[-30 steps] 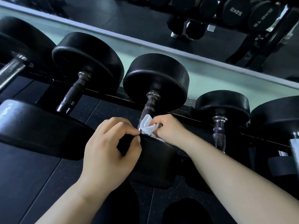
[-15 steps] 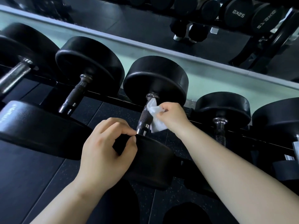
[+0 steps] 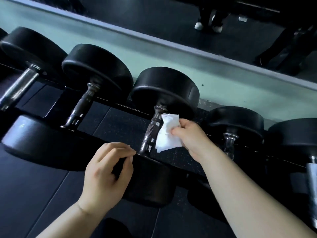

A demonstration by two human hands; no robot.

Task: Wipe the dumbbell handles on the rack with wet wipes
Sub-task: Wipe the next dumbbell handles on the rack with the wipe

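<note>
The knurled dumbbell handle [image 3: 151,130] you are working on sits in the middle of the rack, running from its far head [image 3: 164,90] down to its near head [image 3: 152,181]. The white wet wipe [image 3: 167,133] hangs just to the right of that handle, its left edge lying against the upper part of the grip (whether it presses firmly you cannot tell from this angle). Your right hand [image 3: 190,137] pinches the wipe's right side between thumb and curled fingers, and most of the sheet hangs loose below them. Your left hand [image 3: 106,172] is at the near head, its fingers curled over the head's upper rim with the thumb tucked close under the fingertips, right beside the handle's lower chrome collar. To the left a second dumbbell [image 3: 96,74] with a dark handle lies on the same rack rail [image 3: 120,107], and to the right a smaller dumbbell [image 3: 235,122] shows a chrome neck. Behind them runs a pale green wall strip [image 3: 223,79] below a mirror [image 3: 163,19].
</note>
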